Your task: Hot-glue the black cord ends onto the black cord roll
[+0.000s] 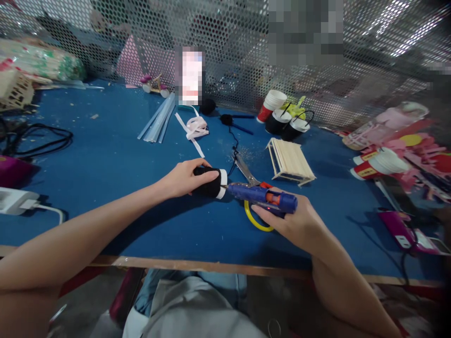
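My left hand (186, 177) is wrapped round a paper cup (223, 184) lying on its side, its body covered in black yarn and its white end facing right. In my right hand (294, 218) is a blue glue gun (252, 193), with its nozzle at the cup's white end; whether they touch I cannot tell. A small red light glows on the gun. Beneath it lie scissors (259, 220) with a yellow handle loop, partly hidden by the gun and my right hand. A black strand of yarn (233, 141) runs from the cup back to a small black ball.
Clear glue sticks (157, 119) and a white ribbon (196, 127) lie behind the cup. A small wooden-stick stand (292, 160) is at right, with black-wrapped cups (296, 127) behind it. A power strip (17, 201) is at left. A perforated metal screen (225, 42) closes the back.
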### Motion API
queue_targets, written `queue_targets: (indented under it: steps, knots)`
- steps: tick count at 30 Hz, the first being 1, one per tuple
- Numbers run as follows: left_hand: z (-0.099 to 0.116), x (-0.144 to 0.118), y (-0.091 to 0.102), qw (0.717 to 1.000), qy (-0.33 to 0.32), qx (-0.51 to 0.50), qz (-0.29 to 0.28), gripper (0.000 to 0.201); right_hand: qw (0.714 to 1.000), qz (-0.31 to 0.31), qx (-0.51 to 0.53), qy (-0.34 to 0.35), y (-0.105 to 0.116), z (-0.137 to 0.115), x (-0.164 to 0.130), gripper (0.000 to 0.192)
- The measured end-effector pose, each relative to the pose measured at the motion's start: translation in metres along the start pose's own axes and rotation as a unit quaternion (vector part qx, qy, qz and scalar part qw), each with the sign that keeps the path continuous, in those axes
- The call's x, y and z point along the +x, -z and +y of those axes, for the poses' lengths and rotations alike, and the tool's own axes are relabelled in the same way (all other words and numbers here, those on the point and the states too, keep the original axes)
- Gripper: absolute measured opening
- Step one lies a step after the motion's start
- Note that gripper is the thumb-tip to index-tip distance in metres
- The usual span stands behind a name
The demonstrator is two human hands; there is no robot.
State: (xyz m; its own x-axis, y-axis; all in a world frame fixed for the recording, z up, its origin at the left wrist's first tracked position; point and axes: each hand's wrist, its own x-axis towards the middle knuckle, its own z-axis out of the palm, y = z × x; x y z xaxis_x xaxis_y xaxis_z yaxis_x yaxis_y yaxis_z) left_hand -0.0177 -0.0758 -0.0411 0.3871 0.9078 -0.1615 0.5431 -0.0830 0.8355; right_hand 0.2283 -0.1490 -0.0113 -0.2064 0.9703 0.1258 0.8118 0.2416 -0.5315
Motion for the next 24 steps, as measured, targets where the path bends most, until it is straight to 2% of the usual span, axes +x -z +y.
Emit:
queue_targets:
  steps: [18,24]
  knots:
    - [-0.001,0.0007,-0.0016,1.0,-0.004,-0.001,0.004,0.052,1.0,0.001,-0.002,0.007,-0.0005,-0.0013,-0.0015,0.015]
    - [0.0005,-0.0016,-0.0034,0.999,-0.029,0.032,0.022,0.051,1.0,0.018,-0.007,0.01,-0.0011,0.0013,0.0003,0.02]
